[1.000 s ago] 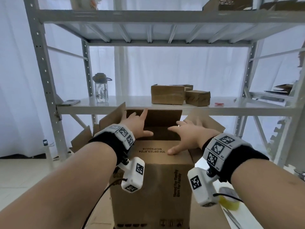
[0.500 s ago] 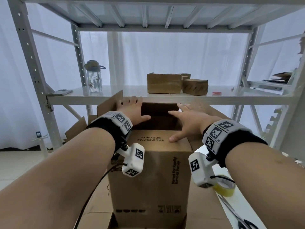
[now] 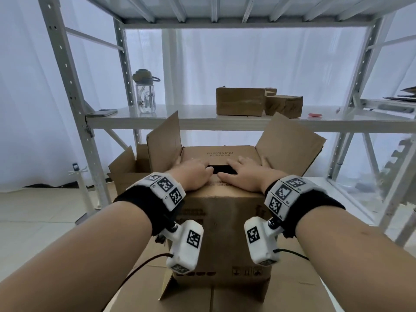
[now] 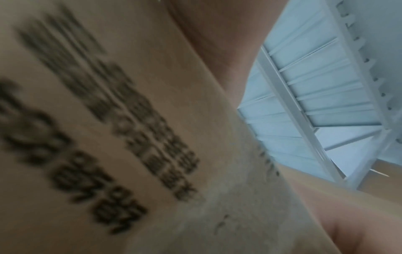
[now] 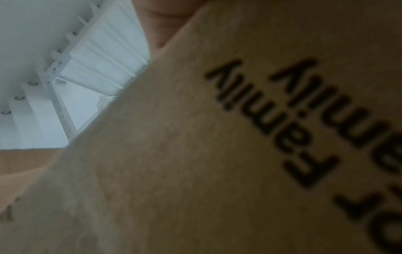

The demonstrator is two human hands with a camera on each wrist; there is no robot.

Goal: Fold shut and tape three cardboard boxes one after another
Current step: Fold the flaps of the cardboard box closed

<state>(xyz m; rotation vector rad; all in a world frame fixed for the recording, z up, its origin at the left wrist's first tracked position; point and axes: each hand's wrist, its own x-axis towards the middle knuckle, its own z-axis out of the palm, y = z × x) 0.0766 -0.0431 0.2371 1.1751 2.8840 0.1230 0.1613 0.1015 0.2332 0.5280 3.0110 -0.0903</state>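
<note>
white metal shelving [image 3: 225, 121] fills the background of the head view, small boxes [image 3: 239, 101] resting on it. below stands the cardboard box [image 3: 221, 230], its two short flaps folded in. the left hand [image 3: 194, 174] and right hand [image 3: 244, 176] lie flat on them, fingers spread, while the side flaps [image 3: 289, 143] stand up (a dark gap shows between the inner flaps). left wrist view: blurred print on the box wall [image 4: 108, 137]. right wrist view: the same wall [image 5: 239, 154] close up. judging by this, the long flaps come down next, then tape.

2 raised side flaps [image 3: 165, 140] wall in box top, shelf edge [image 3: 225, 125] just behind
</note>
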